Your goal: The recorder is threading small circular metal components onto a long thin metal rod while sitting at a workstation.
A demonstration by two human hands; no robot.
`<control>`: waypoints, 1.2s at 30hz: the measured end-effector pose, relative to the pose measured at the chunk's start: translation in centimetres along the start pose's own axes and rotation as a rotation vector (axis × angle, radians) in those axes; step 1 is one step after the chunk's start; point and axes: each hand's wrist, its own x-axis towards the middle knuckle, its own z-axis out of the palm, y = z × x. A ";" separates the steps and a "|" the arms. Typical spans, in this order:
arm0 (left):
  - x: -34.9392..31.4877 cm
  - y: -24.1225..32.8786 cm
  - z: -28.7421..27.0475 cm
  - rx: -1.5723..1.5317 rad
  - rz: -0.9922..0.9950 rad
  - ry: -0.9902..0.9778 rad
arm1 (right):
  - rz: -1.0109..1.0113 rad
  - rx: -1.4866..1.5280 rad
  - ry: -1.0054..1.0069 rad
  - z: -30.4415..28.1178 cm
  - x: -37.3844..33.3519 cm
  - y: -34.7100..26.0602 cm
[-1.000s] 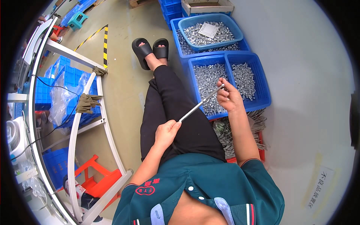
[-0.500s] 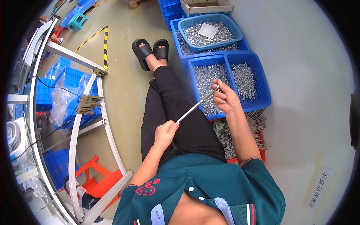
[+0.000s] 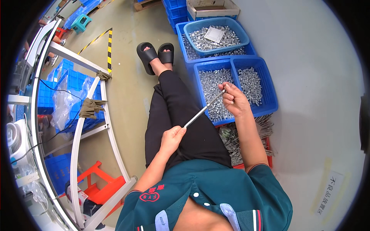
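Observation:
A thin grey metal rod slants across above my lap, up and to the right. My left hand is closed round its lower end. At the upper end, the fingertips of my right hand pinch the tip; whether a small part sits on it is hard to make out. Just beyond my right hand, a two-part blue bin holds many small silver metal pieces, like nuts or short sleeves. Beneath my right forearm lie many long metal rods in a red container, partly hidden by my arm.
Behind the bin, a lighter blue basket of similar pieces rests on another blue bin. A grey wall borders the right side. To the left stand a white metal frame, a red stool and blue crates.
Both hands have shifted slightly to the right, with the rod still between them. Their grips look the same.

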 end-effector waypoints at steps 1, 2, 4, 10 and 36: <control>0.0 0.0 0.0 -0.012 0.003 0.000 | 0.011 -0.003 -0.012 0.0 0.0 0.0; 0.0 0.0 0.0 -0.012 0.002 0.000 | 0.011 -0.003 -0.012 0.1 0.1 0.1; 0.1 -0.2 0.0 -0.007 0.008 -0.003 | -0.015 0.038 0.029 0.1 0.3 0.4; 0.0 0.0 0.3 -0.013 0.019 0.004 | -0.152 -0.044 0.074 -0.6 0.6 1.2; 0.3 0.7 0.6 -0.041 0.018 -0.001 | -0.068 -0.638 0.060 1.0 -0.4 -0.8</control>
